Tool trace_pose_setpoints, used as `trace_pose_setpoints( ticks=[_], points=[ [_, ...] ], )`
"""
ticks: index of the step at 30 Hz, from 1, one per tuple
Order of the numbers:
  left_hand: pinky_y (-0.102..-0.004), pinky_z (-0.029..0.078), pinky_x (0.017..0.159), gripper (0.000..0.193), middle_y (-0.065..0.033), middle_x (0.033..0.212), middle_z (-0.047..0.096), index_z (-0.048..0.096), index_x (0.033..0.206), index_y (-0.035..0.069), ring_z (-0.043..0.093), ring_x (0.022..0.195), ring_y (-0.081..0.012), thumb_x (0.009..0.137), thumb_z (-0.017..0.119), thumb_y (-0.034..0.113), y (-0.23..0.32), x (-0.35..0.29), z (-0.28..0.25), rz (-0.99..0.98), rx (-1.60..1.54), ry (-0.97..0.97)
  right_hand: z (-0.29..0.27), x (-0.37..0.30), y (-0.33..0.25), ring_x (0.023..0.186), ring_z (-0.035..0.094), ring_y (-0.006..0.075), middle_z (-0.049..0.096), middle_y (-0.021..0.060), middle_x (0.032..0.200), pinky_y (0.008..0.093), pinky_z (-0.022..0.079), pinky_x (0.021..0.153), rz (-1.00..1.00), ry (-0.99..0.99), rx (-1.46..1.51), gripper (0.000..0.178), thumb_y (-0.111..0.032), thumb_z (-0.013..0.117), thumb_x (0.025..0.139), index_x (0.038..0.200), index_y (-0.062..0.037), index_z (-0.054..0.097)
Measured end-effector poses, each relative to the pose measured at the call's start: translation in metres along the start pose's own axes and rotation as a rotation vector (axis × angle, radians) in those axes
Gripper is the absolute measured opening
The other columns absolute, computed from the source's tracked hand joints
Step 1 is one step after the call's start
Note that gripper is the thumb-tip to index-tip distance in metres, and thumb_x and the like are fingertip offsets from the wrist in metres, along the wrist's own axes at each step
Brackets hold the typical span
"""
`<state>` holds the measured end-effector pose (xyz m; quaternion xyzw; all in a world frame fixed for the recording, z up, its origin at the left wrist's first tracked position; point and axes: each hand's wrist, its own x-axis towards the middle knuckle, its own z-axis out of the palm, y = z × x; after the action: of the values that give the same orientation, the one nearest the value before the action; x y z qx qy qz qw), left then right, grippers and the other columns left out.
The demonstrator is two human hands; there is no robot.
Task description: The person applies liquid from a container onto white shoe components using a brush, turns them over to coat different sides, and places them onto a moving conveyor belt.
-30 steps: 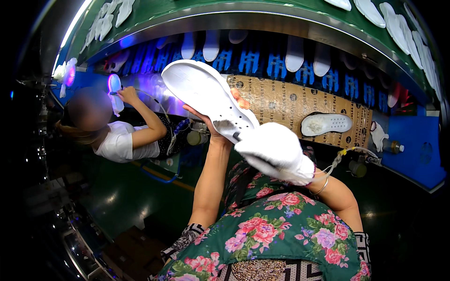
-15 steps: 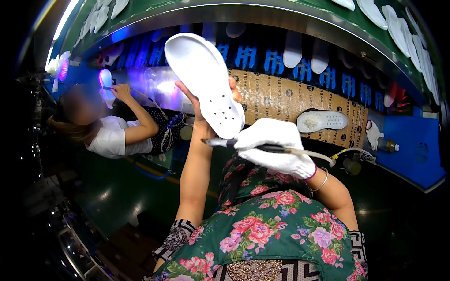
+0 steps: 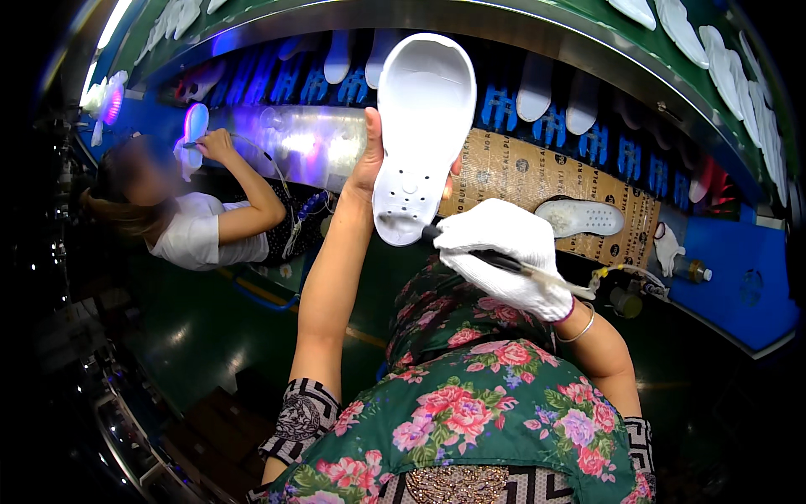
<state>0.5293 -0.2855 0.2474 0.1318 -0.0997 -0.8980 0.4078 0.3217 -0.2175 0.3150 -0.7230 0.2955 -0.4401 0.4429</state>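
Observation:
My left hand point(image 3: 367, 158), bare, grips a white shoe sole point(image 3: 426, 101) by its sides and holds it up in front of me. The sole has a hollow wide end at the top and several small holes toward its lower end. In a white knit glove, my right hand point(image 3: 504, 252) is closed round a black brush pen point(image 3: 495, 260) with a pale hose trailing from its back. Its tip reaches the lower end of the sole, where a dark blurred patch, perhaps the bristles, lies over the surface.
Another sole point(image 3: 579, 217), greyish-white, lies on a printed cardboard sheet point(image 3: 512, 172). Behind it runs a row of blue clips point(image 3: 550, 126), with a curved green shelf point(image 3: 537, 13) above. A glove point(image 3: 667, 248) and bottle point(image 3: 695, 270) stand right. A co-worker point(image 3: 210, 223) works at left.
My left hand has moved the sole to the right and turned it more upright. The brush tip, formerly below the sole's end, now overlaps it. The co-worker's raised sole has shifted slightly.

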Motion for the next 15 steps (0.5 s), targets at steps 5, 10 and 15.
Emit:
trace_pose_setpoints(
  ticks=[5, 10, 15],
  points=[
    [-0.05, 0.064, 0.063, 0.099, -0.0236, 0.107, 0.064, 0.043, 0.139, 0.001, 0.069, 0.086, -0.0371, 0.079, 0.051, 0.079, 0.011, 0.007, -0.003, -0.081, 0.116, 0.023, 0.018, -0.008, 0.008, 0.088, 0.069, 0.026, 0.071, 0.0085, 0.103, 0.0355, 0.054, 0.073, -0.199, -0.065, -0.212, 0.034, -0.002, 0.077, 0.071, 0.103, -0.0117, 0.072],
    [-0.0554, 0.06, 0.069, 0.097, -0.0274, 0.109, 0.062, 0.047, 0.139, 0.003, 0.067, 0.09, -0.0412, 0.075, 0.058, 0.075, 0.015, 0.006, -0.011, -0.214, 0.309, 0.152, 0.005, 0.0, 0.001, 0.082, 0.07, 0.0221, 0.073, 0.0071, 0.088, 0.0322, 0.054, 0.074, 0.12, -0.103, 0.134, 0.014, -0.005, 0.077, 0.076, 0.09, -0.0099, 0.075],
    [-0.0543, 0.061, 0.065, 0.087, -0.0252, 0.109, 0.065, 0.05, 0.136, 0.002, 0.07, 0.088, -0.0366, 0.08, 0.06, 0.069, 0.024, 0.015, -0.008, -0.27, 0.541, 0.222, 0.008, 0.003, 0.005, 0.087, 0.068, 0.0276, 0.071, 0.0081, 0.1, 0.0362, 0.054, 0.074, -0.164, -0.218, -0.221, 0.029, -0.002, 0.075, 0.075, 0.102, -0.0109, 0.07]
  ],
)
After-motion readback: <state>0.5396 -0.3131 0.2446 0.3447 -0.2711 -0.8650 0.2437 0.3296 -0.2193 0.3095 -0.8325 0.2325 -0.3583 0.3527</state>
